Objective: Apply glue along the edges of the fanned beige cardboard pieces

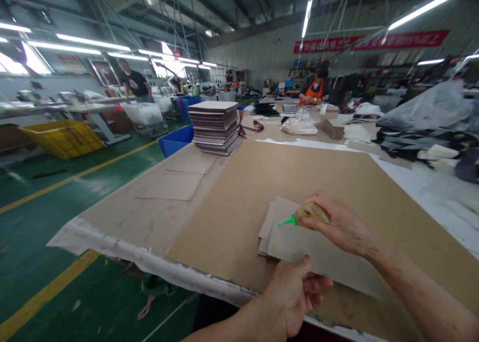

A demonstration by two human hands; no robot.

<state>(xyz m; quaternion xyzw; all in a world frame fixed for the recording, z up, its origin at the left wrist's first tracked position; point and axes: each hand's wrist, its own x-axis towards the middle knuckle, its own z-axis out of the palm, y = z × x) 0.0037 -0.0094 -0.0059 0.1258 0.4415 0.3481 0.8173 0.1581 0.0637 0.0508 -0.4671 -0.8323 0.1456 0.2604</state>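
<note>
Right hand (342,228) gripping glue bottle (313,213), long axis crosswise, nozzle pointing left over card stack (295,244); left hand (295,296) pinching stack's near edge on worktop (149,217)

Green-nozzled glue bottle (312,213) tilted sideways above fanned card sheets (299,247).

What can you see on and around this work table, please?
glue bottle: one, amber with green nozzle, in right hand
card pieces: small pile, grey-brown, under both hands
cardboard sheet: one, brown, on the table
board stack: one, brown and white, table's far left
bin: one, blue, beside the table
crate: one, yellow, floor at left
co-worker: one, orange apron, far end
left hand: grips pile's near edge
right hand: holds the bottle
</note>
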